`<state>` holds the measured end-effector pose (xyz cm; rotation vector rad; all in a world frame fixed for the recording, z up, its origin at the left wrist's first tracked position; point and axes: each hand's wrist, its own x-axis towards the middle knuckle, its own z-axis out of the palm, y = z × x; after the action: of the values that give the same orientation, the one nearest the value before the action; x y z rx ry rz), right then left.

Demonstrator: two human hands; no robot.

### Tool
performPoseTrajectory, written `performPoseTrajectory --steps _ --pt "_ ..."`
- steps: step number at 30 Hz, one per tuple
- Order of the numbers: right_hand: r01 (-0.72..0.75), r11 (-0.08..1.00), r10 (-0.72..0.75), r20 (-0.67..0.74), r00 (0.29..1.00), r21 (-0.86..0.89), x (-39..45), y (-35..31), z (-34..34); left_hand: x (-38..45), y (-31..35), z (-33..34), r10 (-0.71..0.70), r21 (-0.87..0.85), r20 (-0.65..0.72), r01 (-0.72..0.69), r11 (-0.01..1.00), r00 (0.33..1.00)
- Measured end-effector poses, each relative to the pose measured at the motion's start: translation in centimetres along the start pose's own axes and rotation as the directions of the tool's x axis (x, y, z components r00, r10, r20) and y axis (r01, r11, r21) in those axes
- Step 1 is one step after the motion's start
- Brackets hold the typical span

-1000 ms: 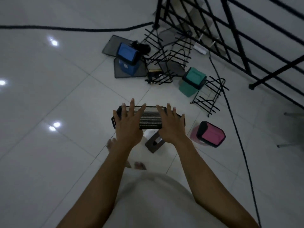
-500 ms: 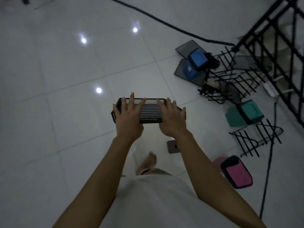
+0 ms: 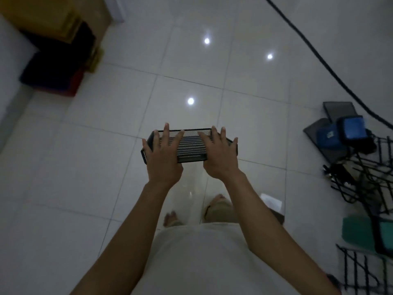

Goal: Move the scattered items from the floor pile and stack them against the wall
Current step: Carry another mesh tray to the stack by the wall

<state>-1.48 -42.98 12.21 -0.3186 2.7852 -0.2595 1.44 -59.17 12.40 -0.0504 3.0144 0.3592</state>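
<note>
**Tray clear of the pile, wall stack coming into view**

I watched the black mesh tray [image 3: 192,145] ride at centre frame above the floor [image 3: 106,167], the left hand [image 3: 162,155] and right hand [image 3: 219,156] pressed flat on its top, fingers spread, thumbs hidden. Over the last second the view swung: the floor pile [image 3: 348,150] slid from 12 o'clock out to 3 o'clock, and a dark stack [image 3: 55,67] by the wall [image 3: 10,67] appeared at 10 o'clock. I judged the carry roughly half done.
</note>
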Motion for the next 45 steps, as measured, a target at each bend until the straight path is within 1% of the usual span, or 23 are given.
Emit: performPoseTrajectory --steps 5,10,14,17,20,22,26,29,33,37,40,45 --pt "0.195 0.98 -0.195 0.006 0.981 -0.049 5.9 -5.2 -0.7 1.8 -5.1 -1.7 -0.182 -0.038 -0.095 0.179 0.983 0.979" --pt "0.388 0.91 -0.387 0.036 0.921 -0.144 15.0 -7.9 -2.6 6.9 -7.8 -2.4 -0.372 -0.1 -0.172 0.359 0.928 0.912" --pt "0.56 0.805 -0.55 0.11 0.828 -0.194 21.9 -9.3 -5.0 11.7 -8.4 -3.2 -0.533 -0.124 -0.201 0.518 0.846 0.822" --pt "0.641 0.745 -0.614 0.187 0.767 -0.183 26.2 -9.2 -7.3 15.1 -7.7 -3.9 -0.616 -0.141 -0.197 0.599 0.788 0.763" --pt "0.691 0.703 -0.659 0.212 0.722 -0.168 30.4 -9.3 -8.7 18.7 -7.7 -4.2 -0.659 -0.143 -0.21 0.644 0.752 0.722" --pt "0.705 0.688 -0.675 0.205 0.709 -0.171 33.3 -9.3 -9.6 21.6 -8.0 -4.6 -0.675 -0.156 -0.215 0.658 0.737 0.705" --pt "0.697 0.697 -0.675 0.175 0.717 -0.165 38.2 -9.3 -10.4 26.5 -9.1 -5.3 -0.672 -0.156 -0.2 0.653 0.741 0.713" --pt "0.699 0.697 -0.672 0.193 0.715 -0.163 41.3 -10.6 -10.7 29.2 -10.9 -5.6 -0.675 -0.155 -0.192 0.657 0.737 0.712" --pt "0.739 0.646 -0.706 0.219 0.673 -0.191 44.4 -13.7 -11.2 31.3 -13.8 -6.6 -0.711 -0.166 -0.16 0.691 0.703 0.685" --pt "0.774 0.602 -0.74 0.226 0.634 -0.198 47.1 -17.6 -11.2 32.5 -17.4 -7.6 -0.735 -0.166 -0.178 0.716 0.678 0.654" --pt "0.78 0.593 -0.754 0.203 0.625 -0.2 48.8 -20.7 -11.0 33.5 -20.7 -8.5 -0.732 -0.181 -0.202 0.71 0.68 0.65" --pt "0.766 0.616 -0.756 0.133 0.64 -0.186 52.6 -27.2 -10.0 36.0 -27.9 -10.1 -0.718 -0.194 -0.242 0.693 0.694 0.652"
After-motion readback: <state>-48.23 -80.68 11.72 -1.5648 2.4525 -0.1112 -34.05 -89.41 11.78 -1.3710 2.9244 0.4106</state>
